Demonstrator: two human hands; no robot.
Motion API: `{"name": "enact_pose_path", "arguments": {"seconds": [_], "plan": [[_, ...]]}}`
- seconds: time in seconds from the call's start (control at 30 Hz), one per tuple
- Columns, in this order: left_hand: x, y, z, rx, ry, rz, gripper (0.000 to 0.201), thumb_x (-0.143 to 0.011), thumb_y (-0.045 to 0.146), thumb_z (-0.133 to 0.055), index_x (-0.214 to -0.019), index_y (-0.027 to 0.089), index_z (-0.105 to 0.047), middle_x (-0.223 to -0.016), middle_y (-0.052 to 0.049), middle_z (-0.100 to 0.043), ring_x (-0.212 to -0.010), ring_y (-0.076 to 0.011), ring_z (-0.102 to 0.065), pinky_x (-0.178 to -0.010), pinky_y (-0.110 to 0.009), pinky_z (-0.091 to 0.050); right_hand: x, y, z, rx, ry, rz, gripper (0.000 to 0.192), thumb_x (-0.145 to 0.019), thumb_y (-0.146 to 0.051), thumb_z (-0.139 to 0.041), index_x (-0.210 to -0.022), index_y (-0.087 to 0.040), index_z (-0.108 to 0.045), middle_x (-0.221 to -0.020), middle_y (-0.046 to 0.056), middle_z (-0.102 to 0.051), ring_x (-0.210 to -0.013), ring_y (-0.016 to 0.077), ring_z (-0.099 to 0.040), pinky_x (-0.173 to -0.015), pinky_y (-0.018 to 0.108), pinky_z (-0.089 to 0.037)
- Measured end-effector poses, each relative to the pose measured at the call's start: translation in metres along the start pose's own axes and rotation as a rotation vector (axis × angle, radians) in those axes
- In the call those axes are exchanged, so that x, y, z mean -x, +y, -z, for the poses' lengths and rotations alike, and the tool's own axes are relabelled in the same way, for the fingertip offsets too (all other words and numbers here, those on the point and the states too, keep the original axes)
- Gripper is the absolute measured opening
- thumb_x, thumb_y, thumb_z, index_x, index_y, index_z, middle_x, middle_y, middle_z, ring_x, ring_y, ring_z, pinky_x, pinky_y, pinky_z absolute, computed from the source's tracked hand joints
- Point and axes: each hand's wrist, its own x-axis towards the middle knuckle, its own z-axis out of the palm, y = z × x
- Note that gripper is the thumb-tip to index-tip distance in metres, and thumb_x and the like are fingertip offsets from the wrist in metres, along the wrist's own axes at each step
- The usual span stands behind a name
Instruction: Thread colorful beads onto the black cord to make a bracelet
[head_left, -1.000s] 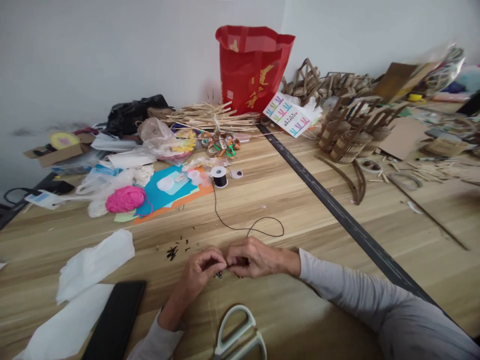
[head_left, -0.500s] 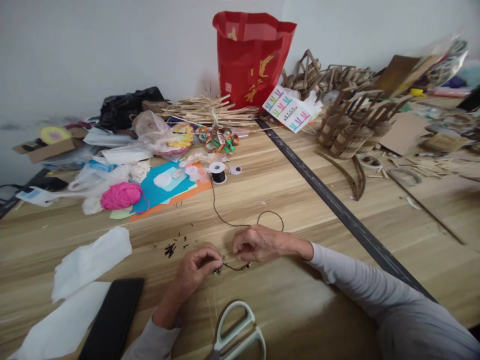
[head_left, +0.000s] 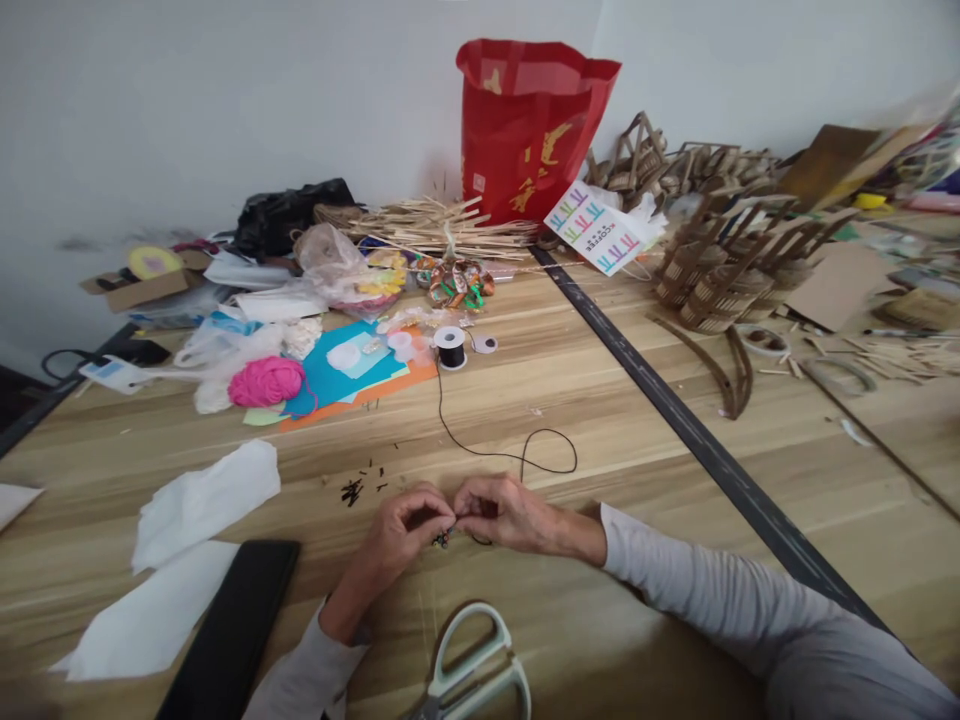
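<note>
My left hand [head_left: 410, 530] is closed in a pinch on a beaded cord [head_left: 442, 538], whose small coloured beads hang just under the fingertips. Right against it, my right hand [head_left: 501, 512] pinches too, its fingertips meeting the left ones at the cord. A short dark stretch of cord shows below the right fingers; most of it is hidden. Black cord [head_left: 480, 452] runs in a loop over the table from a spool [head_left: 451, 347] to the right hand. White-handled scissors [head_left: 476, 660] lie nearest me, their blades mostly out of view.
Short black cord scraps [head_left: 351, 491] lie left of my hands. White paper sheets [head_left: 202, 500] and a black case [head_left: 232, 625] are at the left. Pink yarn [head_left: 266, 382], a red bag [head_left: 532, 140] and small woven baskets [head_left: 724, 295] stand farther back.
My right hand has moved left and down to meet my left hand at the beads. The beaded stretch between the hands is now mostly covered. The camera view has shifted slightly left.
</note>
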Motion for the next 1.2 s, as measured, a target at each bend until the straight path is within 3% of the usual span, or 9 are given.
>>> {"name": "enact_pose_path", "arguments": {"seconds": [0.17,0.37,0.57,1.2], "plan": [[0.001,0.002,0.001,-0.027,0.021,0.026,0.016,-0.077,0.027,-0.066,-0.068,0.014,-0.067,-0.07,-0.004,-0.062,-0.069,-0.0163,-0.057,-0.066,-0.026,-0.044,0.001,0.004,-0.003,0.026,0.049,0.024,0.014,-0.086,-0.025,-0.06,-0.085,-0.012,-0.063,-0.07,0.001,-0.059,-0.06,0.0084,-0.05,-0.056,0.018,-0.041],[0.0,0.004,0.001,-0.03,0.061,0.08,0.024,-0.079,0.036,-0.061,-0.069,0.014,-0.066,-0.067,-0.003,-0.061,-0.067,-0.0159,-0.054,-0.064,-0.024,-0.043,0.0,0.004,-0.004,0.127,0.129,0.154,0.015,-0.089,-0.026,-0.056,-0.082,-0.013,-0.062,-0.069,0.002,-0.058,-0.059,0.0088,-0.05,-0.054,0.018,-0.04],[0.0,0.004,0.0,-0.036,0.04,0.075,0.02,-0.075,0.032,-0.065,-0.066,0.014,-0.063,-0.062,-0.001,-0.058,-0.06,-0.0137,-0.051,-0.058,-0.023,-0.04,0.001,0.005,-0.006,0.217,0.148,0.265,0.015,-0.09,-0.024,-0.054,-0.08,-0.014,-0.059,-0.069,0.001,-0.057,-0.059,0.0093,-0.05,-0.053,0.019,-0.038],[0.004,0.009,0.003,-0.112,-0.036,0.048,0.017,-0.079,0.025,-0.06,-0.067,0.013,-0.063,-0.066,-0.003,-0.059,-0.065,-0.0146,-0.054,-0.064,-0.025,-0.042,0.002,0.008,-0.008,0.205,0.114,0.239,0.012,-0.09,-0.022,-0.053,-0.084,-0.015,-0.06,-0.073,0.002,-0.057,-0.062,0.0104,-0.051,-0.057,0.021,-0.04]]}}
